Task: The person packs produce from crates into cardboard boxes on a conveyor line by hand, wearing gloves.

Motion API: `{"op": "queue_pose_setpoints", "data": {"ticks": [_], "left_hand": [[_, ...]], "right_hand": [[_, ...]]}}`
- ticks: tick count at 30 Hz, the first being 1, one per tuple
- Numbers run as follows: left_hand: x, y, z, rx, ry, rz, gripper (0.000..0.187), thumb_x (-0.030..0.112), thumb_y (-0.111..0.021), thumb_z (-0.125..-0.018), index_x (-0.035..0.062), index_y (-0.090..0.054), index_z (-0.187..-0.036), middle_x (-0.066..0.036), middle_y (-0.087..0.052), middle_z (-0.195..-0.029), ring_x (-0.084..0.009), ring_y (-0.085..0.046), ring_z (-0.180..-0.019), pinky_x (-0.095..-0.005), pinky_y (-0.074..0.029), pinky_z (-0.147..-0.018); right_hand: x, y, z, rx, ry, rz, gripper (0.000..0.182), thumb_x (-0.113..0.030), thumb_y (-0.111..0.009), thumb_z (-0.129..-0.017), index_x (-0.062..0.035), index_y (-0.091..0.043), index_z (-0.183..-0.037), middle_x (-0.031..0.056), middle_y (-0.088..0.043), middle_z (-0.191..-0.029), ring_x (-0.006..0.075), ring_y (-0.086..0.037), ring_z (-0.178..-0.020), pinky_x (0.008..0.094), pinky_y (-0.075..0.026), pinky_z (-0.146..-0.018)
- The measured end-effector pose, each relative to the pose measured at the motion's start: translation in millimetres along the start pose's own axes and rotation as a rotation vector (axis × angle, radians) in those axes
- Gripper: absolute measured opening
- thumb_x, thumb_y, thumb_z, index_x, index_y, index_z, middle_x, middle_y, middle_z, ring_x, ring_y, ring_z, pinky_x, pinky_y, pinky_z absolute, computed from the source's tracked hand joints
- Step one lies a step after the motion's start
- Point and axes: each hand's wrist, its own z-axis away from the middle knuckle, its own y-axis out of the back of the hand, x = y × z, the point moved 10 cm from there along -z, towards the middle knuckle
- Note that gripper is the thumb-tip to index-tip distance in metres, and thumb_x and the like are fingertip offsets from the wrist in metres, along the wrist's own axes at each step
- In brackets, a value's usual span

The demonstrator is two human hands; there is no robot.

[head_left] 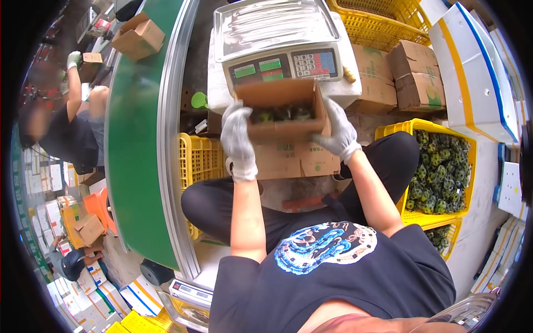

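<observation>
Between my two gloved hands is an open cardboard box (286,131), held in front of the weighing scale (256,71). My left hand (239,140) grips its left side, and my right hand (339,133) is closed on its right side near the front corner. Inside the box lie dark green bagged items (282,114), blurred and partly hidden by the walls. Below it is another cardboard box (294,160) with green print. The scale has a shiny metal pan (275,30) and lit displays.
On my right, a yellow crate (472,172) holds many netted green items. Cardboard boxes (417,77) and white foam boxes (463,72) stand behind it. A green conveyor belt (136,144) runs along my left, carrying a carton (139,36). Beyond it sits another person (69,130).
</observation>
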Motion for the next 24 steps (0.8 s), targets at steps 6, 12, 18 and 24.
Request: {"op": "queue_pose_setpoints", "data": {"ticks": [6, 12, 18, 24], "left_hand": [[-15.4, 20.8, 51.0, 0.345, 0.166, 0.161, 0.035, 0.003, -0.049, -0.080, -0.0064, -0.058, -0.113, -0.015, -0.059, -0.120, -0.0257, -0.054, -0.114, -0.0359, -0.035, -0.104], [-13.9, -11.4, 60.4, -0.177, 0.012, -0.112, 0.028, 0.002, -0.054, -0.073, -0.0016, -0.066, -0.098, -0.013, -0.065, -0.106, -0.0229, -0.058, -0.104, -0.0343, -0.042, -0.094], [-11.3, 4.0, 37.7, 0.064, 0.115, -0.653, 0.030, 0.016, -0.057, -0.085, -0.0005, -0.063, -0.109, -0.013, -0.067, -0.102, -0.0242, -0.064, -0.086, -0.0351, -0.051, -0.076], [-173.1, -50.9, 69.4, -0.041, 0.827, 0.638, 0.052, 0.040, -0.035, -0.095, 0.0047, -0.041, -0.133, -0.014, -0.036, -0.142, -0.0277, -0.035, -0.129, -0.0443, -0.027, -0.106]], "right_hand": [[5.0, -16.4, 29.3, 0.094, -0.018, -0.141, 0.100, -0.021, -0.082, -0.057, -0.0041, -0.030, -0.141, 0.0197, -0.040, -0.137, 0.0363, -0.038, -0.129, 0.0403, -0.035, -0.107], [-17.3, -4.5, 8.1, 0.016, 0.116, 0.047, 0.078, -0.024, -0.079, -0.060, -0.0190, -0.048, -0.132, 0.0248, -0.037, -0.138, 0.0407, -0.039, -0.127, 0.0418, -0.036, -0.105], [-1.4, 1.9, 5.8, -0.021, 0.031, -0.098, 0.090, -0.026, -0.080, -0.054, -0.0226, -0.044, -0.136, 0.0285, -0.030, -0.141, 0.0450, -0.034, -0.129, 0.0424, -0.033, -0.107], [46.2, -32.4, -7.2, -0.087, -0.077, -0.589, 0.120, -0.027, -0.083, -0.050, -0.0027, -0.014, -0.145, 0.0223, -0.031, -0.144, 0.0314, -0.029, -0.135, 0.0362, -0.027, -0.111]]}}
